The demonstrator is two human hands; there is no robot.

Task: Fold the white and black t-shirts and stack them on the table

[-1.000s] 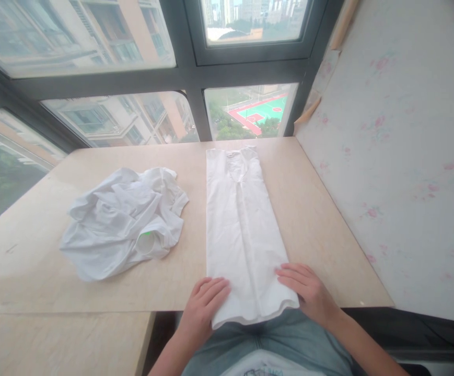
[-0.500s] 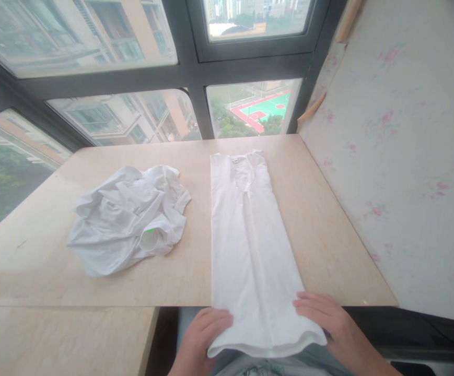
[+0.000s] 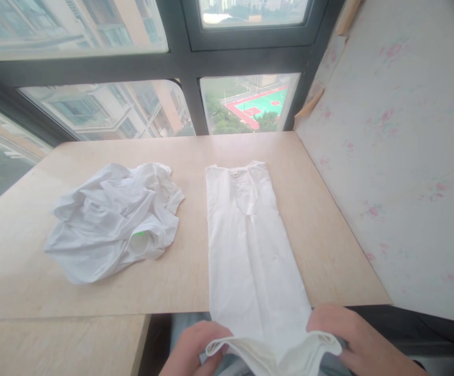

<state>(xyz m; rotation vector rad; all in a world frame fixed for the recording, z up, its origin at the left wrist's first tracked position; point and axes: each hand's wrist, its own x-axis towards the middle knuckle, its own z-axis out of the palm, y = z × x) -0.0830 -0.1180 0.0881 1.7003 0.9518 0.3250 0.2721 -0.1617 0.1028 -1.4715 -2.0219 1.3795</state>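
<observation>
A white garment [image 3: 246, 250], folded into a long narrow strip, lies lengthwise on the wooden tabletop, its V-shaped neckline at the far end. Its near end hangs over the table's front edge, where the hem bends upward. My left hand [image 3: 201, 344] is closed around the left corner of that hem. At the right corner, my right hand [image 3: 340, 329] grips the cloth, fingers on top and the hem curling beside them. To the left lies a crumpled white garment [image 3: 113, 219], touched by neither hand.
The wooden tabletop [image 3: 187, 282] runs back to dark-framed windows [image 3: 93, 68]. A wall with floral paper [image 3: 391, 156] bounds the right side. A lower wooden surface [image 3: 54, 344] adjoins at the front left.
Both hands have closed on the hem and bent it upward. The folded garment has slid slightly toward me, and the camera view has shifted a little.
</observation>
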